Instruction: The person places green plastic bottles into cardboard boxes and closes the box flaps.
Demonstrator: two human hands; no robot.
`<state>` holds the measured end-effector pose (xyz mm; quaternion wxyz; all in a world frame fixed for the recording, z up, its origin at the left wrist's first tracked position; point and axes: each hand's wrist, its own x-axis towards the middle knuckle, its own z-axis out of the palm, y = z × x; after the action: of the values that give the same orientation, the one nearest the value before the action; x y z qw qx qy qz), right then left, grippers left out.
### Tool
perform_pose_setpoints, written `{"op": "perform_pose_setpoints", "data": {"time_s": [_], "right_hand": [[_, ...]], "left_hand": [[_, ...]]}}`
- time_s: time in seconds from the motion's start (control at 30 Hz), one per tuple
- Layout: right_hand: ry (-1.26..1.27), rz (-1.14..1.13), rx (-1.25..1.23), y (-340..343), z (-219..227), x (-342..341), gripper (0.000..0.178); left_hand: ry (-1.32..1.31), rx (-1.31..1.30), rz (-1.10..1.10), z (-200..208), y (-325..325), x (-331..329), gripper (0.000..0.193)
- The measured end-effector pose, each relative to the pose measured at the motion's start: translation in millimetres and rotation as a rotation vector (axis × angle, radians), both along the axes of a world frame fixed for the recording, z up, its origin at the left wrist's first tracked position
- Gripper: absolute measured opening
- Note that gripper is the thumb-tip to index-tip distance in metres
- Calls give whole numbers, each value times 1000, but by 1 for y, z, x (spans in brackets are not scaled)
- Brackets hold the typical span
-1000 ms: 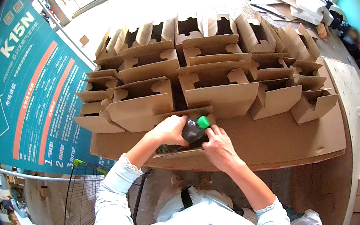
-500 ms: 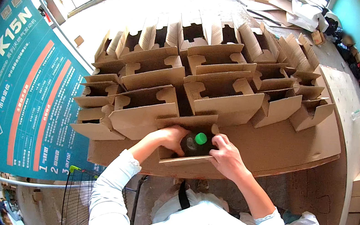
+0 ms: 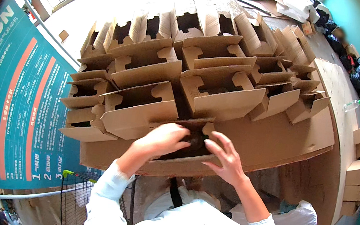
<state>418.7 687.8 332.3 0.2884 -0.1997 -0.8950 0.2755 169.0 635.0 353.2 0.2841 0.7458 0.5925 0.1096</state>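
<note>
A small open cardboard box (image 3: 194,123) sits at the front edge of the cardboard-covered table, between my two hands. Inside it, in shadow, is a clear bottle (image 3: 196,141), with only a bit of green showing near its right end. My left hand (image 3: 164,140) is at the box's left side, thumb and fingers apart and curved over the opening. At the right, my right hand (image 3: 227,159) hovers by the box's right flap with fingers spread. Neither hand appears to grip the bottle. Much of the box's front wall is hard to make out.
Several rows of upright open cardboard boxes (image 3: 140,116) stand just beyond my hands. Bare cardboard (image 3: 295,124) covers the table at the right. A black wire cart (image 3: 77,204) is at lower left, beside a large teal banner (image 3: 19,113). Flattened boxes lie along the right.
The bottle's green cap, plainly visible between my hands before, has dropped low into the box and is mostly hidden. My right hand has come off the box's edge and opened; my left hand has loosened.
</note>
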Motion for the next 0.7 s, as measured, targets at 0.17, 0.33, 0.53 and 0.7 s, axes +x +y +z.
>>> {"op": "perform_pose_setpoints", "data": {"time_s": [0.17, 0.33, 0.53, 0.7], "right_hand": [[39, -30, -89, 8, -42, 4, 63], [-136, -190, -31, 16, -10, -23, 79], [-371, 118, 326, 41, -9, -40, 72], [-524, 297, 250, 38, 0, -43, 83]], "left_hand": [[-165, 253, 445, 6, -95, -10, 41], [98, 703, 679, -20, -96, -1, 50], [83, 538, 557, -31, -93, 0, 72], [87, 435, 393, -41, -117, 1, 63]]}}
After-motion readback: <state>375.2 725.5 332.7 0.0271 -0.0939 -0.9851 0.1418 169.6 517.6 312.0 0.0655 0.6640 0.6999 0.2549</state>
